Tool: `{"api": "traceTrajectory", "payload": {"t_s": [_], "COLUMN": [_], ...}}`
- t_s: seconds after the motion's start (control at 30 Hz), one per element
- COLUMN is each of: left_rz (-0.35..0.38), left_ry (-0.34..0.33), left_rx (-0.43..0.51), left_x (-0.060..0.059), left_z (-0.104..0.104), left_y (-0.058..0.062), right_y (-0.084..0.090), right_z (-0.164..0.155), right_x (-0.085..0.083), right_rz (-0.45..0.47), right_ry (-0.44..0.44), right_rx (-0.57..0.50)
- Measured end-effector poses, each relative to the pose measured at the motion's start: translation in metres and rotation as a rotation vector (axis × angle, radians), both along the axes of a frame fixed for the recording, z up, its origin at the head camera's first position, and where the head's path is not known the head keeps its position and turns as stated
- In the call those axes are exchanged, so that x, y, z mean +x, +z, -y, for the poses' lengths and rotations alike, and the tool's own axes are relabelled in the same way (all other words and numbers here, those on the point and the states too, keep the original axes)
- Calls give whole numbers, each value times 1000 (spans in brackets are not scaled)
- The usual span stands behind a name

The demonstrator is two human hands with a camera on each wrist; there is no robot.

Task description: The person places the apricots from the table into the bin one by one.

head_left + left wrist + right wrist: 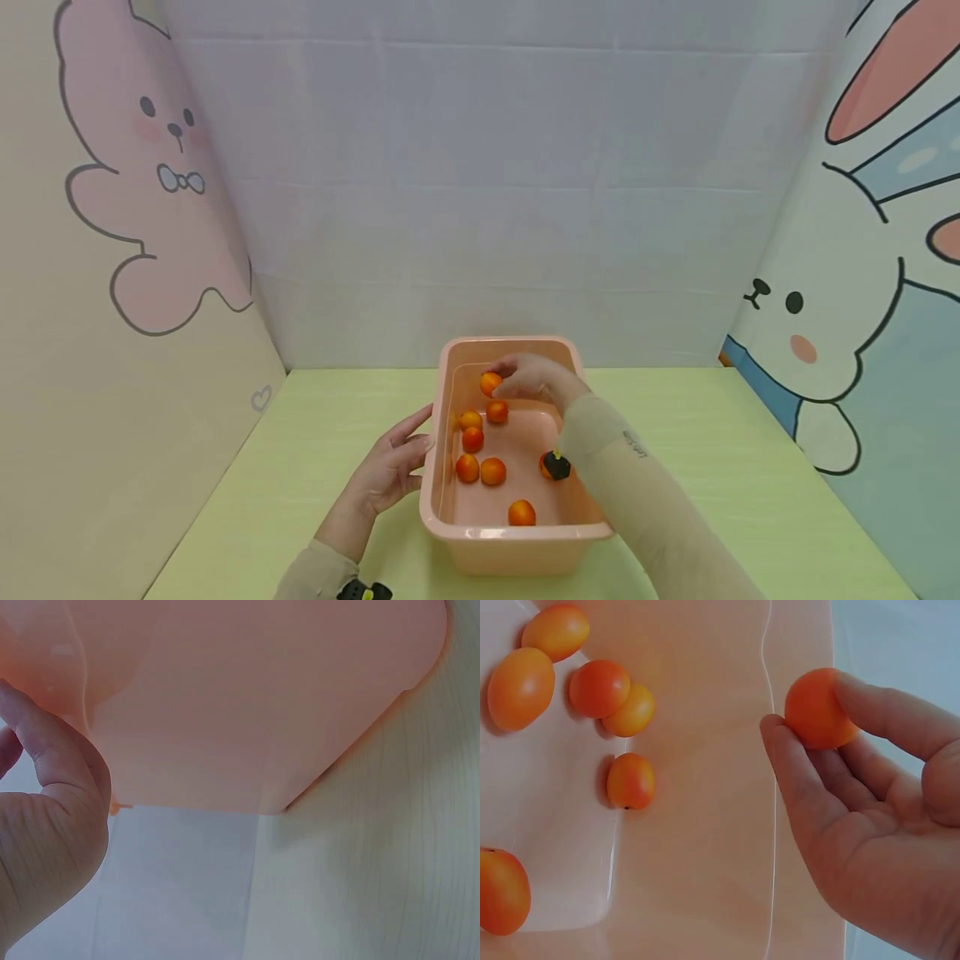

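A pink plastic bin [516, 532] stands on the table with several orange-red cherry tomatoes on its floor, among them one tomato [522, 512] near the front wall. Over the bin's far part, my right hand [528, 377] pinches a cherry tomato [819, 709] between thumb and fingers. The right wrist view shows that tomato raised above the others, close to the bin's rim. On the left, my left hand [390, 463] rests against the bin's outer side, fingers extended and fingertips right at the rim. In the left wrist view, the bin's outer wall [225, 705] fills much of the picture beside that hand.
The light green table [322, 433] extends to both sides of the bin. A pale sheet [495, 167] hangs behind it. Side panels carry a cartoon bear [165, 225] on the left and a cartoon rabbit [825, 333] on the right.
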State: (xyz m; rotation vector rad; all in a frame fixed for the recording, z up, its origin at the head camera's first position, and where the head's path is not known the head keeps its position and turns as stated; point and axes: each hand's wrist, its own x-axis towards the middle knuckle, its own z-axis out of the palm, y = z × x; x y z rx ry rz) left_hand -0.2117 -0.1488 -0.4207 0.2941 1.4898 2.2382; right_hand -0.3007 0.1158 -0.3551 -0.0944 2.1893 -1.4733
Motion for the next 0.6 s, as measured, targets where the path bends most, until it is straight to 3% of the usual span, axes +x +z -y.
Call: {"api": "traceTrajectory", "payload": {"t_s": [0.27, 0.6], "left_rz": [0, -3], "left_ry": [-10, -6], "left_rx": [15, 17], "left_x": [0, 1], "left_z": [-1, -1], "left_y": [-1, -2], "right_y": [-1, -4], "right_z": [-3, -5], "right_x": [3, -2], "right_rz": [88, 18], "right_ry": [-29, 5], "right_rx": [44, 5]}}
